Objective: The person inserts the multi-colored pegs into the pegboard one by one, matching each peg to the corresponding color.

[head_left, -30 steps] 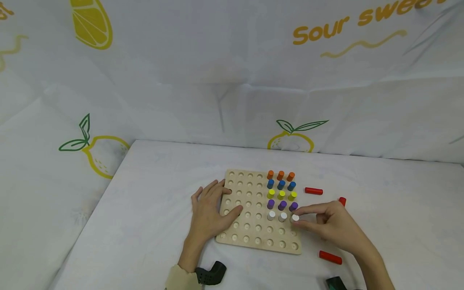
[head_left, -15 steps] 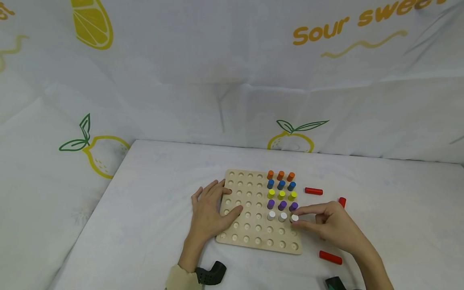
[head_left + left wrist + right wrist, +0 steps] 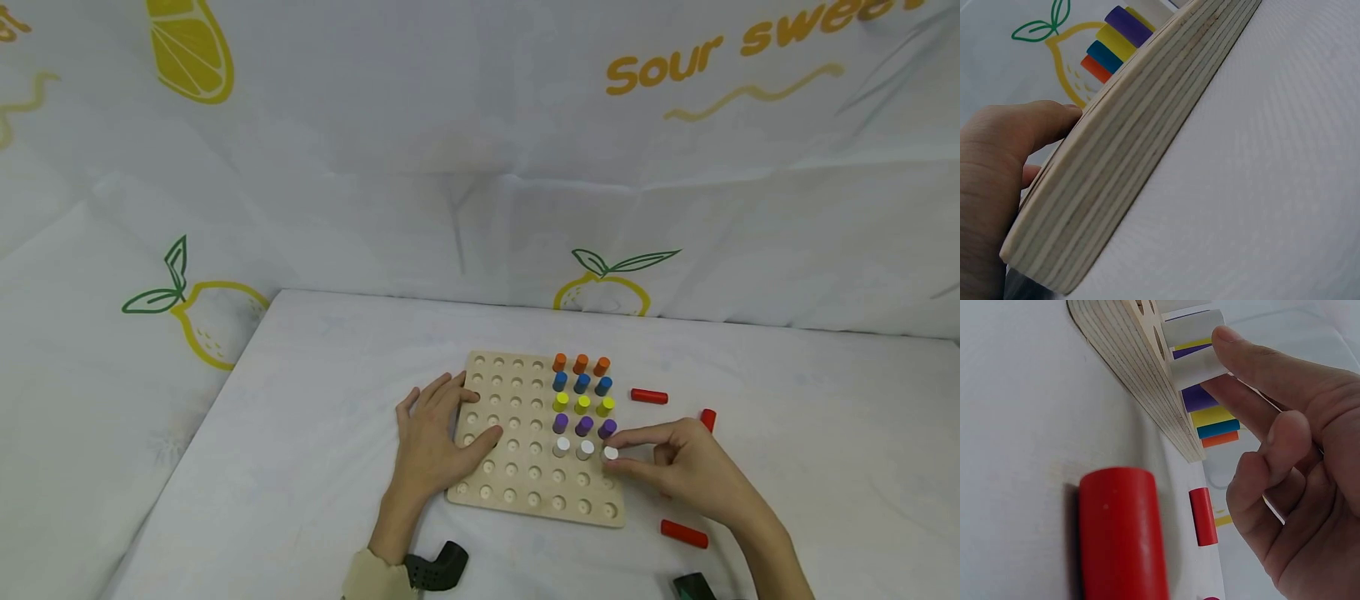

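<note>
A light wooden pegboard (image 3: 517,500) lies on the white cloth, with coloured pegs standing in its right half. My left hand (image 3: 435,437) rests on its left edge, the thumb over the top and the fingers spread along the side. Between thumb and forefinger my right hand (image 3: 693,467) pinches a white peg (image 3: 1199,367), which stands at the board's right edge in line with two other white pegs. Behind it come rows of purple pegs (image 3: 584,426), yellow pegs (image 3: 582,405), blue pegs (image 3: 582,383) and orange pegs (image 3: 581,363). The other fingers of that hand are curled.
Red pegs lie loose right of the board: one behind (image 3: 649,396), one partly hidden by the right hand (image 3: 708,419), and one in front (image 3: 684,534). A black curved object (image 3: 438,567) sits by the left wrist. A lemon-print cloth (image 3: 375,167) hangs behind.
The white peg in my right hand shifts very slightly, and its top tilts a little. My left hand and the board stay where they were.
</note>
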The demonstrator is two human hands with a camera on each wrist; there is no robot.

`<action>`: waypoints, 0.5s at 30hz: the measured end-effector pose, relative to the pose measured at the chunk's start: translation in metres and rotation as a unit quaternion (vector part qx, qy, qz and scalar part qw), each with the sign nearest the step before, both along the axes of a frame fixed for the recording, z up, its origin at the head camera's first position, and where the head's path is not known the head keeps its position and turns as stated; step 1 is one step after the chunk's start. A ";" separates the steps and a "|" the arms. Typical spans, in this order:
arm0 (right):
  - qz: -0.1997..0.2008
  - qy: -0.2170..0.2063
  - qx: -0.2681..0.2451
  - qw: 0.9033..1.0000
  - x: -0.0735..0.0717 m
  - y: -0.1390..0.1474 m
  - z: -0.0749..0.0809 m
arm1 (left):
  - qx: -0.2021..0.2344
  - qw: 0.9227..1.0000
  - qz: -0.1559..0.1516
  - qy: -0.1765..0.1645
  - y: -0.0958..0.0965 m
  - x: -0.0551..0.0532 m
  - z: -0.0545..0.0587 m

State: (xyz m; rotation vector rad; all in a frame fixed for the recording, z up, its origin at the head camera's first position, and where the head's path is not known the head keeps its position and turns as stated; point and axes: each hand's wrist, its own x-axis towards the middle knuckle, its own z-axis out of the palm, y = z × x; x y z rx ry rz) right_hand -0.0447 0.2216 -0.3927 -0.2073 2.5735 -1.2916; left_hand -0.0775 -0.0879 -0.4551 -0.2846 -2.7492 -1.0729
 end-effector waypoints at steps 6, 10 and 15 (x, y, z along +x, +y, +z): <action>-0.001 -0.001 0.005 1.000 -0.001 0.000 -0.001 | -0.002 1.000 0.000 -0.002 -0.001 0.000 -0.001; -0.005 -0.010 0.013 1.000 0.000 -0.001 0.000 | -0.003 1.000 0.000 0.000 -0.001 0.000 -0.001; -0.007 -0.012 0.019 1.000 0.001 0.000 0.002 | -0.001 1.000 -0.001 -0.004 -0.001 0.000 0.000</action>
